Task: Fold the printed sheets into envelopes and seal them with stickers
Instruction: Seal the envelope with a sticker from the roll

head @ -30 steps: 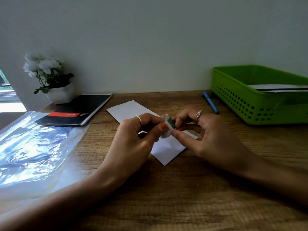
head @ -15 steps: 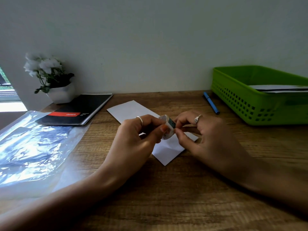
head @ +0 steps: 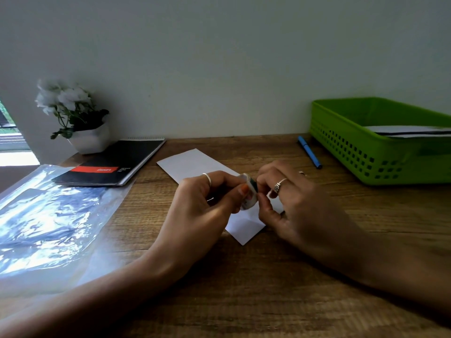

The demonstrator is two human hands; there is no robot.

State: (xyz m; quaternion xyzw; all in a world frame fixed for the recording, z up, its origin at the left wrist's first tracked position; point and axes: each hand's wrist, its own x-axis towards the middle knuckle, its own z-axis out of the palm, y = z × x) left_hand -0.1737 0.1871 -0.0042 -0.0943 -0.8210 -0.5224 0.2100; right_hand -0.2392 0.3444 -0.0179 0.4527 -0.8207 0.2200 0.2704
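Observation:
A small printed sticker roll [head: 249, 194] is held upright between both hands, just above a folded white paper envelope [head: 195, 162] that lies slanted on the wooden desk. My left hand [head: 202, 206] grips the roll with thumb and curled fingers. My right hand [head: 297, 206] pinches at the roll's right edge with thumb and fingertips. The hands hide the middle of the envelope; its near corner [head: 244, 228] shows below them.
A green perforated tray [head: 351, 152] with papers inside stands at the right back. A blue pen [head: 309, 151] lies beside it. A black notebook [head: 114, 164] and a potted white flower [head: 73, 118] sit at the back left. A clear plastic sleeve [head: 46, 220] covers the left desk.
My right hand has drawn in closer to the roll, its fingers curling more tightly at the edge. The left hand and the roll have stayed almost in place.

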